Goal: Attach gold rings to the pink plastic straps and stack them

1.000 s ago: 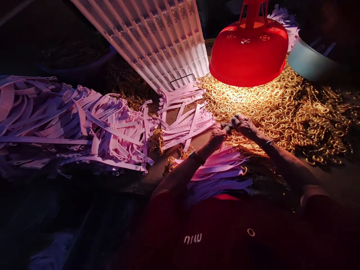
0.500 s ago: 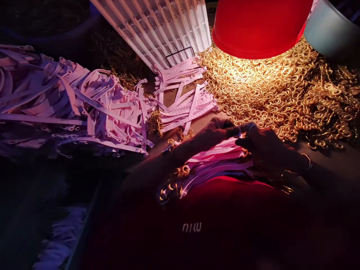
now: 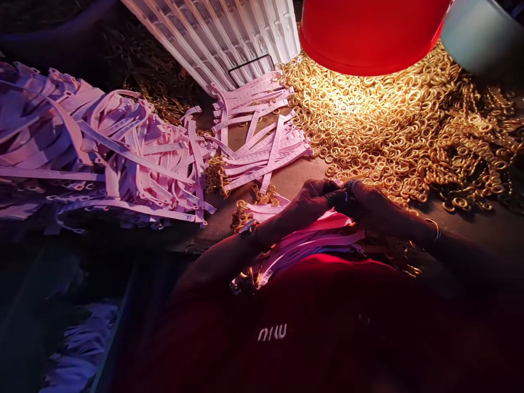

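My left hand (image 3: 317,197) and my right hand (image 3: 363,197) meet over the table's front edge, both dark in shadow. The fingers of each are closed in a pinch. A small pale-pink strap end (image 3: 337,182) shows at the fingertips of my left hand. Whatever my right fingers grip is hidden. Beneath the hands lies a bundle of pink straps (image 3: 315,240) with gold metal fittings, partly covered by my forearms. A pile of gold rings (image 3: 368,131) spreads just beyond my fingers.
A large heap of pink straps (image 3: 123,142) fills the left. Smaller strap bundles (image 3: 262,153) lie mid-table near a white ridged tray (image 3: 229,38). A red lamp shade (image 3: 372,33) hangs over the rings, beside a pale blue-grey container (image 3: 481,38). More straps (image 3: 82,344) sit low at left.
The view has shifted slightly, so the table's contents appear further left and higher. Both hands stay pinched together, and a pale strap end now shows between the fingertips.
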{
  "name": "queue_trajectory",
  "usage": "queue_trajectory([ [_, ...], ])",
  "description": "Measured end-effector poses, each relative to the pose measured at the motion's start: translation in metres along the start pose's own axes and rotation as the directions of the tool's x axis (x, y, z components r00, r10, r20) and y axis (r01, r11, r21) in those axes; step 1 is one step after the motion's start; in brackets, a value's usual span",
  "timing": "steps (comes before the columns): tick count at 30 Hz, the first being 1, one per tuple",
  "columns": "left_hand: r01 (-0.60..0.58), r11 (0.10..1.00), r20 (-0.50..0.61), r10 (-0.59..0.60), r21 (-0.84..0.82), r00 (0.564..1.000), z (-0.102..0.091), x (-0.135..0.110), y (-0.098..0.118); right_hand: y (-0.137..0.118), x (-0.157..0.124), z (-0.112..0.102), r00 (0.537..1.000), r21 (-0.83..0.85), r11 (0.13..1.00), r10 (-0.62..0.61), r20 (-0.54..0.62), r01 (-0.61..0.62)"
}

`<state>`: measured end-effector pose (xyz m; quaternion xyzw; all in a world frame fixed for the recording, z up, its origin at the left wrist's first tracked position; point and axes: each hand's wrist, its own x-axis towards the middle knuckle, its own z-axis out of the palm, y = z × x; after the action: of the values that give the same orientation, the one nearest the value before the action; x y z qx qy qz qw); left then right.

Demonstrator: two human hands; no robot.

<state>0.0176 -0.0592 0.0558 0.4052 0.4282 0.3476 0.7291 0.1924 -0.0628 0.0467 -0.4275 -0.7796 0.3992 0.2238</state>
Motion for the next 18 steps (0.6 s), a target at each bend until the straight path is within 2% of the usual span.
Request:
queue_trajectory([
  [3,0.025,0.999,-0.004,-0.025,-0.029,1.000,-0.003,0.007,-0.004,0.003,0.007,-0.001,0.999,-0.047,0.999,0.028,0.046,-0.026],
  [6,-0.016,1.000,-0.019,0.016,-0.003,1.000,-0.009,0.012,-0.006,0.006,0.016,-0.005,0.997,-0.104,0.994,0.028,0.077,-0.020],
  [8,-0.044,0.991,-0.023,0.047,0.124,0.999,-0.013,0.014,-0.001,0.005,0.021,-0.010,0.995,-0.128,0.991,-0.018,0.101,0.031],
  [10,-0.047,0.932,-0.023,0.059,0.359,0.998,-0.017,0.014,0.011,0.004,0.024,-0.017,0.989,-0.140,0.986,-0.074,0.131,0.092],
  [12,0.010,0.791,-0.085,0.053,0.611,0.995,-0.024,0.009,0.030,0.003,0.023,-0.025,0.985,-0.136,0.982,-0.115,0.126,0.132],
  [14,0.152,0.585,-0.220,0.046,0.796,0.974,-0.039,-0.001,0.051,0.002,0.018,-0.032,0.987,-0.120,0.983,-0.129,0.098,0.141],
  [16,0.283,0.356,-0.325,0.063,0.891,0.944,-0.063,-0.013,0.064,0.003,0.008,-0.036,0.989,-0.105,0.986,-0.116,0.094,0.126],
  [17,0.322,0.269,-0.356,0.088,0.908,0.930,-0.077,-0.020,0.066,0.004,0.003,-0.035,0.988,-0.102,0.988,-0.100,0.114,0.112],
  [18,0.326,0.250,-0.368,0.144,0.912,0.919,-0.091,-0.026,0.064,0.005,-0.004,-0.034,0.986,-0.103,0.989,-0.088,0.142,0.103],
])
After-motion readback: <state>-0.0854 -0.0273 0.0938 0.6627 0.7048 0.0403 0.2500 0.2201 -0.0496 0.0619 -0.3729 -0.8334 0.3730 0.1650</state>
